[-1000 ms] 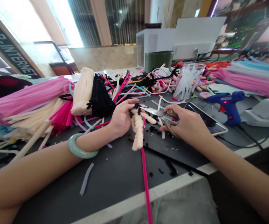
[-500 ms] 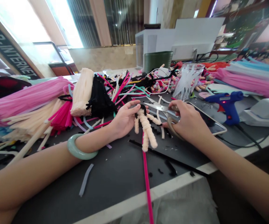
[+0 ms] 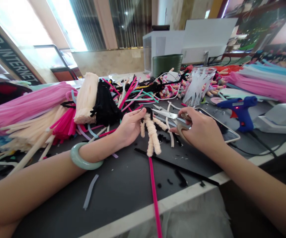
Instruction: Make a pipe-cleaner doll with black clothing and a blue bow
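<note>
My left hand (image 3: pixel 130 127) is shut on a small figure of twisted cream pipe cleaner (image 3: pixel 152 135), pinching its black-tufted top between the fingertips. A jade-green bangle (image 3: pixel 85 157) circles that wrist. My right hand (image 3: pixel 202 127) grips a pair of scissors (image 3: pixel 165 114) through their loops, with the blades pointing left and ending just above the figure. Black fuzzy scraps (image 3: pixel 163 138) lie beneath the figure. A bright pink pipe cleaner (image 3: pixel 155 195) runs from under it toward the table's front edge.
Thick bundles of pink, cream and black pipe cleaners (image 3: pixel 85 99) lie to the left, with tangled stems behind. A tablet (image 3: pixel 222 127) sits under my right hand. A blue glue gun (image 3: pixel 241 113), a clear jar of white strips (image 3: pixel 197 86) and a green bin (image 3: pixel 167 65) stand beyond.
The cream figure has shifted slightly right of my left hand, and its limbs now stand more apart. The scissor blades sit a little higher, still held in my right hand.
</note>
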`<act>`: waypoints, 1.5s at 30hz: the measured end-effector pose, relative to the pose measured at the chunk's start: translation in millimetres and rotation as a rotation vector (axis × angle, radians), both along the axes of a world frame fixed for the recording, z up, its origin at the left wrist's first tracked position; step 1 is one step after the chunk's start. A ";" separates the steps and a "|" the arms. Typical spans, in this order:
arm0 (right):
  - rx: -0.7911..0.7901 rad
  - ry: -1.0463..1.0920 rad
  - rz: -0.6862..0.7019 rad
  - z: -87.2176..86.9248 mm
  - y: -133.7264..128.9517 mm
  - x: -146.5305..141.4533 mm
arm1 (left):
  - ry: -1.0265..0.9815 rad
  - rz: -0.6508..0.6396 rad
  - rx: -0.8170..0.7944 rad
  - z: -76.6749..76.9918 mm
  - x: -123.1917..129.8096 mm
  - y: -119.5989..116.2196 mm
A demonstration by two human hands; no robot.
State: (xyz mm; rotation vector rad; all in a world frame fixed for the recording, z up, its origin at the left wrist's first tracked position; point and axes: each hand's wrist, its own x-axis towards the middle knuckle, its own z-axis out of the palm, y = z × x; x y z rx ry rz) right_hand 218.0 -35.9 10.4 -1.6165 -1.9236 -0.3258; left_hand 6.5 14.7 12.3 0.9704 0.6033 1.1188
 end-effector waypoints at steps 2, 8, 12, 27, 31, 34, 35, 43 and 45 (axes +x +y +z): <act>-0.014 -0.016 -0.003 0.6 -0.8 0.0 | 0.010 0.017 0.011 -2.4 -1.0 1.8; -0.032 -0.050 -0.003 1.8 -2.0 0.4 | 0.008 0.091 -0.009 -3.4 -0.5 3.4; -0.013 -0.074 -0.013 2.1 -1.9 -0.1 | -0.019 0.112 -0.036 -1.1 0.5 2.9; -0.025 -0.172 -0.008 -0.5 -1.8 0.3 | -0.028 0.107 0.042 -1.1 -0.1 2.3; -0.039 -0.199 0.010 0.5 -2.4 1.2 | -0.011 0.127 0.030 -0.3 -0.2 1.8; -0.035 -0.213 0.017 0.9 -2.8 0.7 | -0.001 0.143 0.040 -0.9 -1.0 2.4; -0.035 -0.216 0.018 0.9 -2.8 0.5 | 0.007 0.142 0.042 -1.1 -1.3 2.6; -0.031 -0.236 0.007 2.2 -4.5 0.7 | 0.024 0.134 0.078 -2.1 -2.3 2.7; -0.031 -0.238 0.002 2.3 -5.0 1.0 | 0.026 0.149 0.083 -2.7 -2.3 2.7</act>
